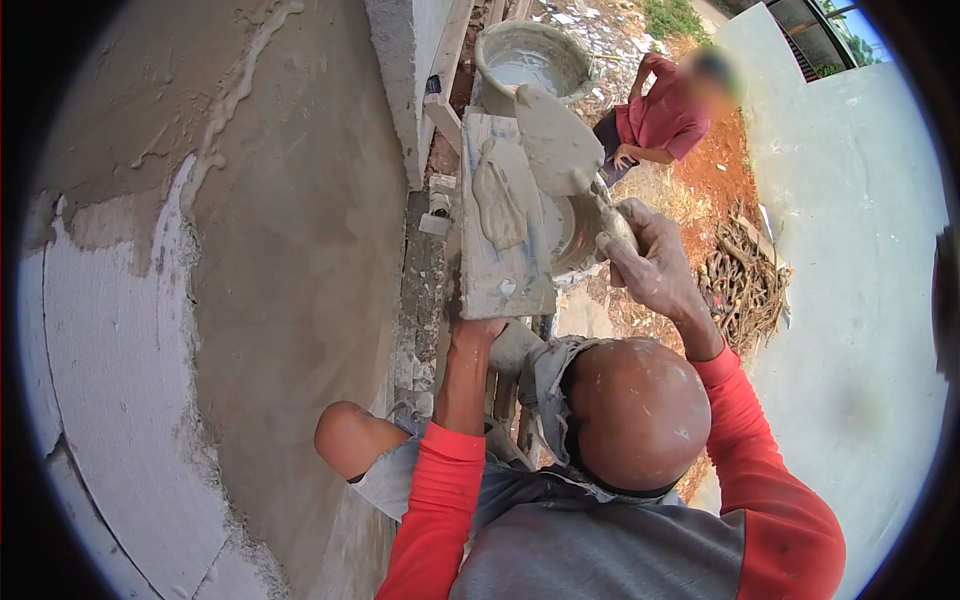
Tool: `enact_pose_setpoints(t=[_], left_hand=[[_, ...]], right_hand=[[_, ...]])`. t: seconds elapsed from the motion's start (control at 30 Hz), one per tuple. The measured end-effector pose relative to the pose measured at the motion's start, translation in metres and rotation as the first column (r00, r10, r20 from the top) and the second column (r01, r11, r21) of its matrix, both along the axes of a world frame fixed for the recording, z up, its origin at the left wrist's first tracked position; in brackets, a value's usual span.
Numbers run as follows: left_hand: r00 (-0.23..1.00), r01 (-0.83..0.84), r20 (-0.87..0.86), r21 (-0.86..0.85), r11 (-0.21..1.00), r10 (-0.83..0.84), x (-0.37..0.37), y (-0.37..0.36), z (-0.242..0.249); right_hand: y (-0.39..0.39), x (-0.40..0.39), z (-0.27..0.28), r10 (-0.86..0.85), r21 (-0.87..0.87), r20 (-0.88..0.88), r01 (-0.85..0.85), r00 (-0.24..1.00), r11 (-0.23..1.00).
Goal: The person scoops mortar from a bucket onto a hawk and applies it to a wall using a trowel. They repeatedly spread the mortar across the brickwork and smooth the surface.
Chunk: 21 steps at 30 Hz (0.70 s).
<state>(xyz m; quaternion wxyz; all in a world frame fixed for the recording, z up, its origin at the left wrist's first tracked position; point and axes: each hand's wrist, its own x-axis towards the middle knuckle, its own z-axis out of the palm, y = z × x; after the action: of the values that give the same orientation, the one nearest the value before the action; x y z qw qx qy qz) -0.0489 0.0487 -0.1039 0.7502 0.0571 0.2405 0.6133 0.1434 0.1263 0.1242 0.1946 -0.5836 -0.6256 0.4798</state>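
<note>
Two hands worked wet grey plaster in the head view: the left hand (478,330) gripped the flat board (505,220) from beneath its near edge, while the right hand (645,255), fingers closed on the handle, held the trowel (555,140) over it. The plaster (497,195) looked heavy, soft and slippery; a bucket (532,58) stood beyond, a rough wall (290,250) at left.

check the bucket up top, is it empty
No, the bucket holds grey wet mortar that shows inside its rim, just beyond the trowel gripped by the right hand.
</note>
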Motion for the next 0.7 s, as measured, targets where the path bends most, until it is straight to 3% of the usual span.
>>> enact_pose_setpoints(t=[0.03,0.1,0.13,0.2,0.27,0.33,0.43,0.53,0.63,0.7], left_hand=[[0.998,0.034,0.060,-0.002,0.999,-0.034,-0.004,-0.002,0.005],[0.988,0.018,0.151,0.011,1.000,-0.020,-0.006,-0.008,-0.004],[0.980,0.016,0.197,0.012,1.000,-0.018,-0.005,-0.015,-0.009],[0.999,-0.036,0.036,0.138,0.990,0.032,0.006,-0.024,0.001],[0.998,-0.039,0.052,0.123,0.992,0.033,0.012,-0.018,0.015],[0.970,0.026,0.241,-0.050,0.998,-0.013,0.010,-0.016,0.032],[0.961,-0.012,0.271,-0.137,0.990,0.049,0.012,-0.013,0.054],[0.968,-0.035,0.249,-0.027,0.999,0.040,0.004,-0.015,0.050],[0.960,-0.038,0.276,-0.076,0.996,0.058,-0.021,-0.028,0.046],[0.992,-0.080,0.101,0.045,0.996,0.075,-0.044,-0.038,0.038]], right_hand=[[0.003,-0.001,-0.010,0.000,0.223,0.144,-0.032,0.990,0.974],[0.012,-0.004,-0.040,-0.094,0.598,0.402,-0.184,0.911,0.780],[0.010,-0.008,-0.048,-0.153,0.610,0.441,-0.170,0.884,0.774],[0.014,-0.009,-0.085,-0.212,0.685,0.465,-0.198,0.860,0.701],[0.019,-0.012,-0.116,-0.235,0.753,0.441,-0.214,0.866,0.622],[0.016,-0.015,-0.132,-0.216,0.729,0.461,-0.228,0.861,0.645],[0.002,-0.014,-0.139,-0.173,0.709,0.460,-0.243,0.871,0.662],[-0.019,0.007,-0.138,-0.147,0.681,0.497,-0.279,0.855,0.676],[-0.028,0.049,-0.114,-0.062,0.492,0.675,-0.386,0.735,0.780],[-0.017,0.070,-0.080,0.081,0.279,0.788,-0.472,0.610,0.836]])
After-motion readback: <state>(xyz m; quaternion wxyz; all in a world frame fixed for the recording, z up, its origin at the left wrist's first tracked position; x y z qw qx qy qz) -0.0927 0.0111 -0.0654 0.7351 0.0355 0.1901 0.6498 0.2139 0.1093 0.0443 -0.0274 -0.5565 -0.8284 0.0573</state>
